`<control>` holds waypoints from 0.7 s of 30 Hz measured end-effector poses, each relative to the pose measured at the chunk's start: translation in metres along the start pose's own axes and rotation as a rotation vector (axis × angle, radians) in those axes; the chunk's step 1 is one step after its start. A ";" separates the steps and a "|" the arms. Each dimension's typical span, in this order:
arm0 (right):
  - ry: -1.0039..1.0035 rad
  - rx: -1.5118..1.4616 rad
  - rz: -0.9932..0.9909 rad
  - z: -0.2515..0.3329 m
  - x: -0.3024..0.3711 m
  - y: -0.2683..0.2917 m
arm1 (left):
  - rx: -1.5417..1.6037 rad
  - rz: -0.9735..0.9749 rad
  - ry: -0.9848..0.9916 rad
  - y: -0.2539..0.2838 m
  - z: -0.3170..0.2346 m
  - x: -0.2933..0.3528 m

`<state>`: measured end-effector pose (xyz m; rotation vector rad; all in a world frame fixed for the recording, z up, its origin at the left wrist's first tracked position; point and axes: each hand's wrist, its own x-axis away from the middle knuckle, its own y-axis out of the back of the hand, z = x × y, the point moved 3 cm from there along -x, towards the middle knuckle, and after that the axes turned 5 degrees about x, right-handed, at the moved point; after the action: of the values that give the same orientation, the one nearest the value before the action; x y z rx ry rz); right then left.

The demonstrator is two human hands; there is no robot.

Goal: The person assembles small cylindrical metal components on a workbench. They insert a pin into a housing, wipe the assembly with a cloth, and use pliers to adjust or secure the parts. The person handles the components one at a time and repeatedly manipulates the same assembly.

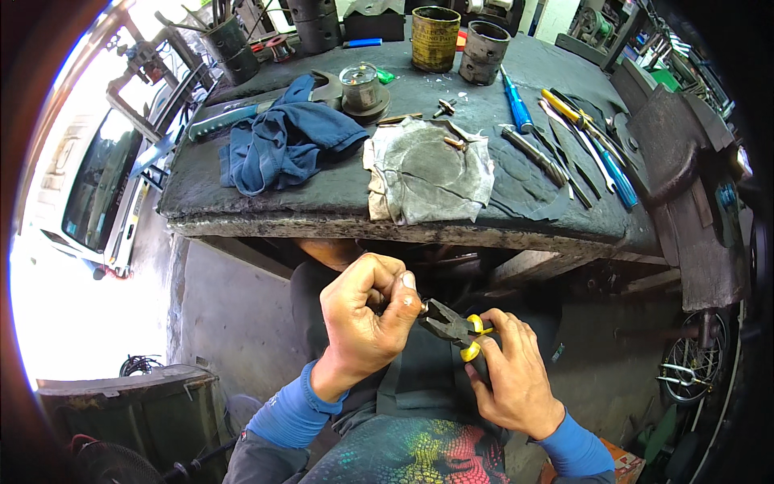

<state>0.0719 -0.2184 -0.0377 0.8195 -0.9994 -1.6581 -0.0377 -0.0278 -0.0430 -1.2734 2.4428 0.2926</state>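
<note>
In front of the bench's near edge, above my lap, my right hand [516, 375] is wrapped round the yellow-and-black handles of a pair of pliers [446, 323]. Their dark jaws point left toward my left hand [367, 310]. That hand is closed, thumb pressed against the curled fingers. A small shiny metal piece [424, 307] shows between my left thumb and the jaw tips; its kind is too small to tell. Beyond the hands, a grey-stained white cloth [431, 173] lies at the bench edge with a small copper-coloured piece [455, 143] on it.
The dark workbench [290, 214] carries a crumpled blue cloth [294, 137], a large wrench [226, 117], a metal-and-glass jar [361, 89], a yellow can [435, 40] and a grey can [484, 52]. Several screwdrivers [516, 105] and other tools lie right, beside a bench vise [669, 153].
</note>
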 end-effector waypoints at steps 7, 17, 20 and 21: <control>-0.010 0.143 0.002 -0.005 0.004 -0.002 | -0.028 0.021 0.040 0.000 0.001 0.002; -0.005 0.191 -0.029 -0.004 0.003 -0.004 | -0.012 0.031 0.045 0.000 0.000 0.002; 0.001 0.181 -0.032 -0.005 0.003 -0.004 | -0.022 0.035 0.043 -0.001 0.000 0.002; 0.001 0.176 -0.022 -0.005 0.002 -0.003 | -0.037 0.038 0.041 -0.001 0.000 0.003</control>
<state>0.0743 -0.2214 -0.0425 0.9502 -1.1513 -1.6034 -0.0384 -0.0301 -0.0440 -1.2614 2.5095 0.3264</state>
